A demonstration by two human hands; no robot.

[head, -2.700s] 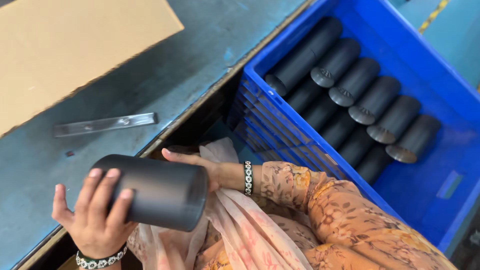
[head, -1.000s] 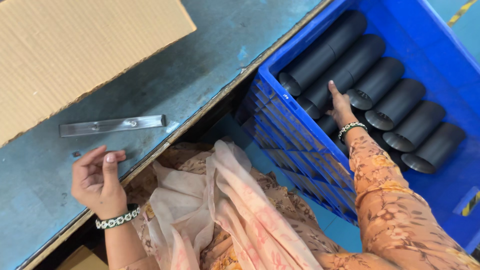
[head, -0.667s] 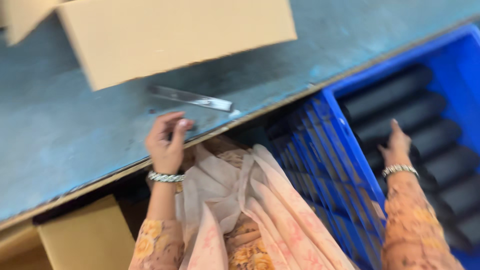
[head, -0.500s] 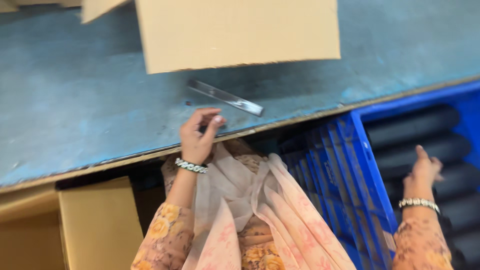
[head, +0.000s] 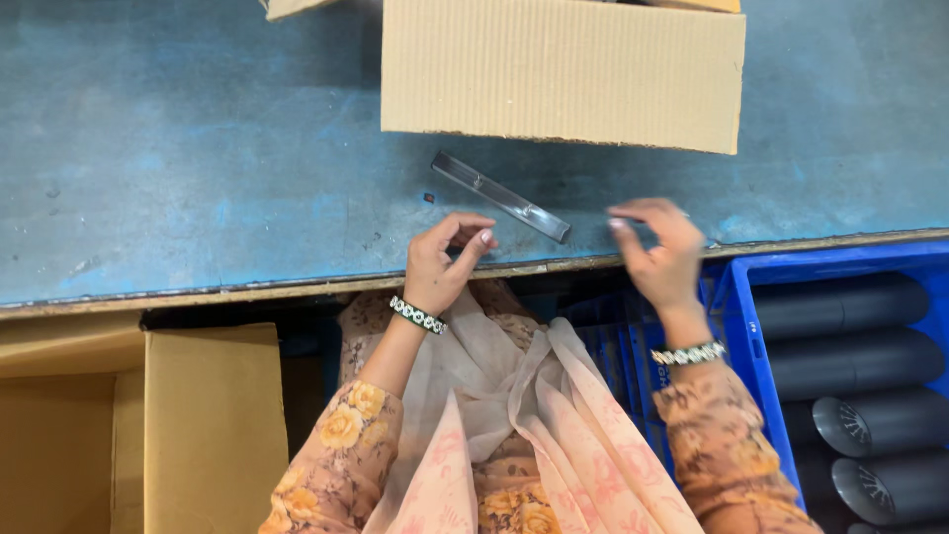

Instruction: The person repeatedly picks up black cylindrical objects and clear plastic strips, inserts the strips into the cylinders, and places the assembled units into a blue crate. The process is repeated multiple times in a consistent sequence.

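Observation:
My left hand (head: pixel 442 263) rests at the near edge of the blue worktable (head: pixel 198 178), fingers loosely curled and holding nothing. My right hand (head: pixel 660 255) hovers at the table edge, blurred, fingers apart and holding nothing. Between them lies a flat grey metal strip (head: pixel 500 195), slanted, just beyond my left fingertips and left of my right hand. Neither hand touches it.
A brown cardboard box (head: pixel 561 71) stands on the table right behind the strip. A blue plastic crate (head: pixel 743 336) at my right holds several dark cylinders (head: pixel 840 307) lying side by side. Another cardboard box (head: pixel 213 425) sits low at my left, under the table edge.
The dark cylinder I held went out of my hands and my right hand reached into the crate. That hand has since come back up to the table edge near the strip. The view swung left.

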